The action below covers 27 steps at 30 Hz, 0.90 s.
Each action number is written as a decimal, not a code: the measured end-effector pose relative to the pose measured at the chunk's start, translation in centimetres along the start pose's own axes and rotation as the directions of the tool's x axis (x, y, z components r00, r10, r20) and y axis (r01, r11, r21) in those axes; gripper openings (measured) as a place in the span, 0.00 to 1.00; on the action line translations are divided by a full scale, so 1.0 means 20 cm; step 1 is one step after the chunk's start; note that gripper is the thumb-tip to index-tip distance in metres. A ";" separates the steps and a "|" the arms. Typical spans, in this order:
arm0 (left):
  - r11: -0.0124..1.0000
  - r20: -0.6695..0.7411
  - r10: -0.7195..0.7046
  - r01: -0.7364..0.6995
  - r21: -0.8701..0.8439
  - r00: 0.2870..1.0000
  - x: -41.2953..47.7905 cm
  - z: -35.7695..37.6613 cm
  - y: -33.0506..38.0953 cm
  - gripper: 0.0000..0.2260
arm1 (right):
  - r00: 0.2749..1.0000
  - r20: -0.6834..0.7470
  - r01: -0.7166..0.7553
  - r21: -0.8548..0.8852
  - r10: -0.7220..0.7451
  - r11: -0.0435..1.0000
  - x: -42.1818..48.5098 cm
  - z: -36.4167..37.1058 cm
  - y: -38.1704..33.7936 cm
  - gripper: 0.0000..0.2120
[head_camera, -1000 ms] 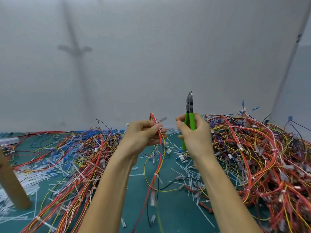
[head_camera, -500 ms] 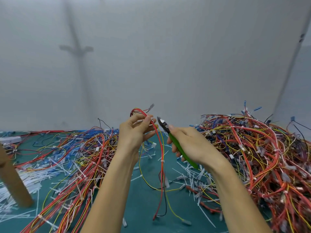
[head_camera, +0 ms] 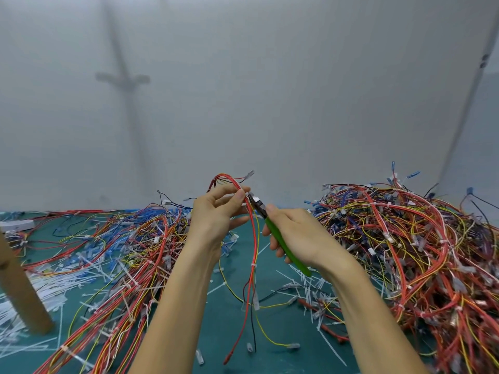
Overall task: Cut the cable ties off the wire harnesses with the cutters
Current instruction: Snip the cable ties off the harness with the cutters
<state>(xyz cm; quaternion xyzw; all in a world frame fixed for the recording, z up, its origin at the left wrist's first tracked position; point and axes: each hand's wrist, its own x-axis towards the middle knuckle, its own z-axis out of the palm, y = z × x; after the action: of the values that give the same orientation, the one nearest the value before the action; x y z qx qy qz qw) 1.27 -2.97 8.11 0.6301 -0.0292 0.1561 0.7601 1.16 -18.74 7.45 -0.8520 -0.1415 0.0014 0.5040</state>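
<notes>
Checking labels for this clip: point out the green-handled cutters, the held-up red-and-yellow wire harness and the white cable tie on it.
green-handled cutters (head_camera: 298,263), head view, lower green handle.
red-and-yellow wire harness (head_camera: 252,238), head view, hanging red wire.
white cable tie (head_camera: 253,265), head view, band round the wires.

You face a plain pale grey wall (head_camera: 270,90) behind a teal-green surface (head_camera: 216,327), with a slanted wooden post (head_camera: 21,287) at your left.
</notes>
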 end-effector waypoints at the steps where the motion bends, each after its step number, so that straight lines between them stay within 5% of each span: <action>1: 1.000 0.002 0.000 0.000 0.004 1.000 0.00 0.00 0.00 0.04 | 1.000 -0.002 0.001 -0.004 -0.001 1.000 0.00 0.00 0.00 0.26; 17: 0.998 -0.005 -0.031 0.031 0.049 1.000 0.00 -0.02 0.00 0.05 | 1.000 0.031 -0.002 -0.012 0.002 1.000 -0.02 -0.01 0.00 0.26; 24: 0.996 -0.059 0.000 0.005 0.091 0.998 0.01 -0.04 0.00 0.05 | 0.994 -0.104 0.036 0.117 -0.024 0.993 0.00 0.00 -0.01 0.27; 27: 0.999 -0.058 0.023 -0.020 0.051 0.998 0.01 -0.02 0.00 0.04 | 0.993 -0.107 0.060 0.012 -0.058 0.998 0.01 0.02 0.00 0.17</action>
<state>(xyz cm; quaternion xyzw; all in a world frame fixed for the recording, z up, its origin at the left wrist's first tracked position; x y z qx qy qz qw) 1.41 -2.65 8.03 0.6437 -0.0100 0.1834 0.7429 1.24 -18.43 7.32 -0.8425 -0.1397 -0.0578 0.5170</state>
